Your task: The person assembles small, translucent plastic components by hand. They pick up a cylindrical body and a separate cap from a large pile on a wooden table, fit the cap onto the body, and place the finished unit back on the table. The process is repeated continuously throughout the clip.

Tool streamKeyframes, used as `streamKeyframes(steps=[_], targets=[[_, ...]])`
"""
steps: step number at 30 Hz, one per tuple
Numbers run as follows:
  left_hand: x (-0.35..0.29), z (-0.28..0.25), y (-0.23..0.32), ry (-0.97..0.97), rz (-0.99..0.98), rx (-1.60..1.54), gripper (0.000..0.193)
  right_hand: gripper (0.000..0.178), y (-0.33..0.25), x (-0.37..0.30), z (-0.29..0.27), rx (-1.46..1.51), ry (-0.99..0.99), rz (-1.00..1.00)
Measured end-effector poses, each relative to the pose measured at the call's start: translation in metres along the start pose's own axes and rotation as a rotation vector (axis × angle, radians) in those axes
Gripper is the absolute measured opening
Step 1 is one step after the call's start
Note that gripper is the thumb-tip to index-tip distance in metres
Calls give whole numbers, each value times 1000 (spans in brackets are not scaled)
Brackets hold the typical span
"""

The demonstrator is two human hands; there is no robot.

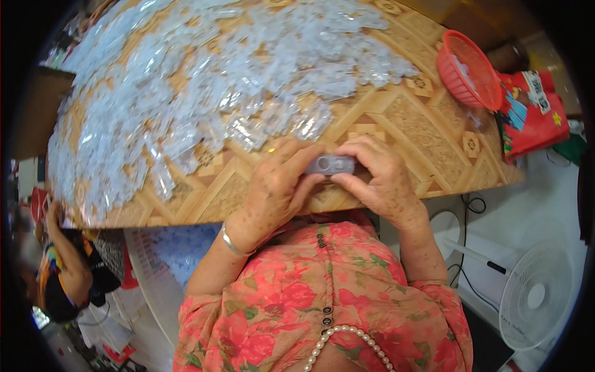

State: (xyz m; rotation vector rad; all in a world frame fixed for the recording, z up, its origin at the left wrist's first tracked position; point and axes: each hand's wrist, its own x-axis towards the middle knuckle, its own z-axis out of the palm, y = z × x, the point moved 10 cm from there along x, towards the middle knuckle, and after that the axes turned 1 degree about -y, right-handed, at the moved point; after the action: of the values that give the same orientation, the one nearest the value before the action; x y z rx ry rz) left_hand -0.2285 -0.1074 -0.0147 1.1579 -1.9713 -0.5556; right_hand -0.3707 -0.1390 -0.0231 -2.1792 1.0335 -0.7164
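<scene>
Greyish plastic piece (333, 164) spans left hand (279, 177) and right hand (382, 177), each grip pinching one end, likely to steady it.

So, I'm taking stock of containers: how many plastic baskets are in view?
2: a red basket at the right edge of the table, and a white basket below its near edge, toward the left. Others may be hidden under the table.
</scene>
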Motion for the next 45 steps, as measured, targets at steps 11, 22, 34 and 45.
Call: streamKeyframes(steps=[11,22,34,45], targets=[[-5,3,-2,58,-61,123,39,37,-18,5,7,-201,69,-105],[-9,-3,-1,66,-146,37,44,32,41,36,-68,-330,206,106],[-14,-2,-8,83,-99,20,52,14,88,47,-85,-561,210,55],[-19,-2,-18,79,-136,-21,48,20,66,5,-61,-44,74,271]])
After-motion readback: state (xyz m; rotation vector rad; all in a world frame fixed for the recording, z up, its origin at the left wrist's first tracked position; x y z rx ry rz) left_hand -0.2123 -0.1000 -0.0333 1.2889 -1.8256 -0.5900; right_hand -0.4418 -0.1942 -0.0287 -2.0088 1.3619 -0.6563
